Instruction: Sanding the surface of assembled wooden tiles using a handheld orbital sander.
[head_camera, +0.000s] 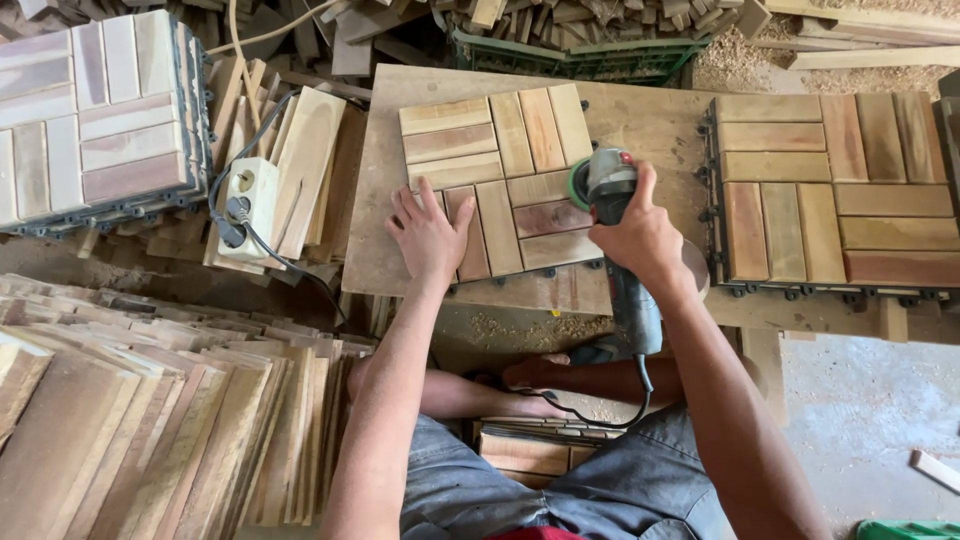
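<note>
Right hand (640, 235) on one sander (612, 190), perhaps three tiles.

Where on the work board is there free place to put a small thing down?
The board is bare between the middle tile and the right tile, above the sander. A thin strip is free along its left edge. Left of it, the socket box and loose slats crowd the space.

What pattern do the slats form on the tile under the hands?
Alternating blocks of horizontal and vertical slats on the wooden tile, head view.
</note>
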